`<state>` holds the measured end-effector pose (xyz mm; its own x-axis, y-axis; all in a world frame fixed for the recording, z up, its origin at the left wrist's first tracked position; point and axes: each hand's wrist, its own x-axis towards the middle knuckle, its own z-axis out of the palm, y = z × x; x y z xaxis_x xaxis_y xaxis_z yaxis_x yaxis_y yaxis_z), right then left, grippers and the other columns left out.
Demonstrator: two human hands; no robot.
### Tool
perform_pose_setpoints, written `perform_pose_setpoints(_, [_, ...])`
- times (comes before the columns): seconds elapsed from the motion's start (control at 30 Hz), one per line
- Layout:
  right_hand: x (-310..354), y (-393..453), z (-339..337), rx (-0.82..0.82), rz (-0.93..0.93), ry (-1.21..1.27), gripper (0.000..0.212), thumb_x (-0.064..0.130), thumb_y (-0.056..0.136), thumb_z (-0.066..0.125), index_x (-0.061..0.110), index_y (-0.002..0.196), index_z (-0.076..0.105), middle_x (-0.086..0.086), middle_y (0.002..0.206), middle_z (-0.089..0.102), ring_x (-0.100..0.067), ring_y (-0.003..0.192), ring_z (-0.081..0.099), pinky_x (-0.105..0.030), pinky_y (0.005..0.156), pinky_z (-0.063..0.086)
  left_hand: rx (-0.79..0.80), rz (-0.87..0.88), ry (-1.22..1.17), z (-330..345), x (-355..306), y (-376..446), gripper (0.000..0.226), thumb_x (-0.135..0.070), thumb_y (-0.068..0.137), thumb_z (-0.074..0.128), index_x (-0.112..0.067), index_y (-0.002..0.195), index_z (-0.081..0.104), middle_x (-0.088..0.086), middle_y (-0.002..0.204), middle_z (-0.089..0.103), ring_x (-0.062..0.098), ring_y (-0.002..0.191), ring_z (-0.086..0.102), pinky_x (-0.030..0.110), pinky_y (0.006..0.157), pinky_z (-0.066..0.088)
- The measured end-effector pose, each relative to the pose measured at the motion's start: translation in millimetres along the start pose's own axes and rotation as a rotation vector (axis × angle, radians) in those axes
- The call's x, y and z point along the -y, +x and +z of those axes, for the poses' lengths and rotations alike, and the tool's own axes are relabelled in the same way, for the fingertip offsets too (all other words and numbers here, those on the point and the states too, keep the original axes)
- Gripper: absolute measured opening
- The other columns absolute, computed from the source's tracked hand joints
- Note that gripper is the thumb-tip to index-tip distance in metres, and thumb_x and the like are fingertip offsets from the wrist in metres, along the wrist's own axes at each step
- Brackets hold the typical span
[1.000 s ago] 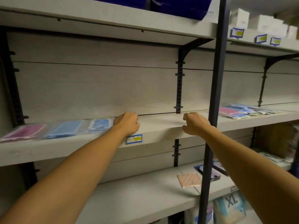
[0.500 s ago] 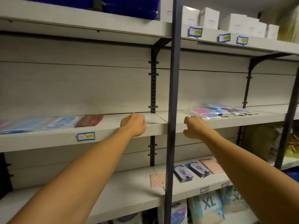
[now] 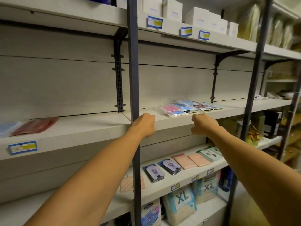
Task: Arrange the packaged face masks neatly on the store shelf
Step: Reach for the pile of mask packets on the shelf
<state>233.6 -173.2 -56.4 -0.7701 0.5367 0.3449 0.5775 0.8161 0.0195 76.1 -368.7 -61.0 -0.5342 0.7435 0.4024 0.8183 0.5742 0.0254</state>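
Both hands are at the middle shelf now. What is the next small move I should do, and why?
Probably reach the right hand forward to the loose pile of mask packs just behind it. Both hands hold nothing, the left hand sits at the shelf edge, and the pile lies overlapped and crooked, so it needs straightening.

Your middle shelf (image 3: 97,126) carries a loose pile of mask packs (image 3: 187,108) at right. A red pack (image 3: 35,126) w/ a blue pack (image 3: 6,128) lie at left.
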Motion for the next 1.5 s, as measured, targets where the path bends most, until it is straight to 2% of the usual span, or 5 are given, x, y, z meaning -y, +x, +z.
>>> perform_pose_setpoints(0.4, [-65.2, 78.4, 31.7, -0.009, 0.071, -0.050, 0.038, 0.028, 0.088, 0.065, 0.014, 0.122, 0.056, -0.005, 0.105, 0.062, -0.021, 0.090, 0.059, -0.038, 0.081, 0.057, -0.002, -0.049, 0.013, 33.1, -13.4, 89.1, 0.039, -0.016, 0.095, 0.048, -0.015, 0.133, 0.058, 0.009, 0.132, 0.057, 0.030, 0.111, 0.060, 0.040, 0.090, 0.054])
perform_pose_setpoints(0.6, [-84.1, 137.8, 48.4, -0.061, 0.087, -0.029, 0.016, 0.023, 0.089, 0.063, 0.013, 0.102, 0.060, -0.004, 0.092, 0.060, -0.018, 0.076, 0.058, -0.032, 0.069, 0.056, -0.047, -0.130, 0.027, 48.4, 0.9, 150.5, 0.031, -0.015, 0.093, 0.050, -0.016, 0.121, 0.064, 0.007, 0.122, 0.062, 0.029, 0.103, 0.063, 0.035, 0.079, 0.052])
perform_pose_setpoints(0.87, [-112.5, 211.4, 61.9, -0.083, 0.190, 0.020, 0.011, 0.021, 0.096, 0.054, 0.015, 0.104, 0.050, -0.004, 0.086, 0.053, -0.015, 0.069, 0.048, -0.025, 0.050, 0.032, -0.045, -0.170, -0.050, 69.3, 11.2, 236.8, 0.025, -0.017, 0.093, 0.050, -0.014, 0.113, 0.065, 0.009, 0.118, 0.061, 0.032, 0.102, 0.062, 0.031, 0.073, 0.045])
perform_pose_setpoints(1.37, [-164.4, 310.4, 86.3, -0.178, 0.219, 0.263, 0.022, 0.025, 0.094, 0.053, 0.010, 0.099, 0.068, -0.016, 0.099, 0.067, -0.032, 0.085, 0.057, -0.041, 0.086, 0.056, -0.049, -0.218, -0.095, 104.1, 11.5, 315.8, 0.026, -0.028, 0.092, 0.055, -0.015, 0.108, 0.071, 0.010, 0.112, 0.067, 0.033, 0.098, 0.064, 0.037, 0.083, 0.056])
perform_pose_setpoints(1.5, [-171.0, 345.7, 99.6, -0.131, 0.099, 0.270, 0.029, 0.038, 0.095, 0.058, 0.013, 0.106, 0.067, -0.014, 0.101, 0.068, -0.029, 0.084, 0.055, -0.035, 0.076, 0.051, -0.062, -0.274, -0.097, 106.6, 13.6, 326.6, 0.028, -0.026, 0.090, 0.056, -0.013, 0.108, 0.073, 0.010, 0.113, 0.068, 0.033, 0.100, 0.064, 0.038, 0.086, 0.057])
